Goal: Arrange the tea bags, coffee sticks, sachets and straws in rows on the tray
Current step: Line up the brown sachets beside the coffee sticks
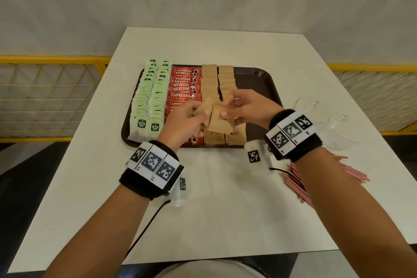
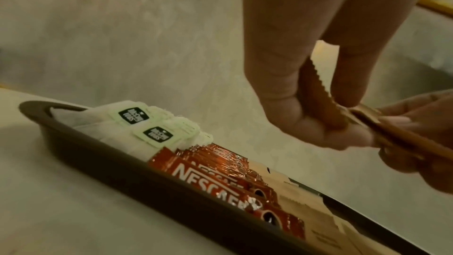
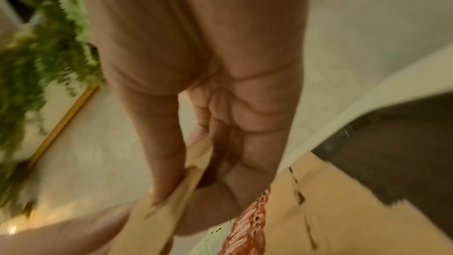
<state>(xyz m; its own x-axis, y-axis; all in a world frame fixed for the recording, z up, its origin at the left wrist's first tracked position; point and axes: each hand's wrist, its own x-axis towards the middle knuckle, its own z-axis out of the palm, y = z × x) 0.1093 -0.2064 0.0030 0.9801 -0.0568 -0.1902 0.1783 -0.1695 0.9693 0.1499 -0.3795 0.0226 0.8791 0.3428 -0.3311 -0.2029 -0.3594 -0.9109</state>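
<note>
A dark brown tray (image 1: 259,74) holds two rows of green-tagged tea bags (image 1: 149,101), a row of red Nescafe coffee sticks (image 1: 184,86) and two rows of brown sugar sachets (image 1: 216,79). Above the tray's near middle, my left hand (image 1: 187,117) and my right hand (image 1: 243,108) both pinch a small stack of brown sachets (image 1: 217,117). The left wrist view shows my thumb and fingers (image 2: 294,104) clamped on the sachets' serrated edge (image 2: 323,88). In the right wrist view the stack (image 3: 157,210) sits between thumb and fingers. Red-striped straws (image 1: 300,185) lie on the table under my right forearm.
Two clear glass cups (image 1: 316,108) stand on the white table (image 1: 225,221) right of the tray. The tray's right third is bare. A yellow mesh railing (image 1: 45,97) runs past both table sides, and a plant (image 3: 36,36) shows in the right wrist view.
</note>
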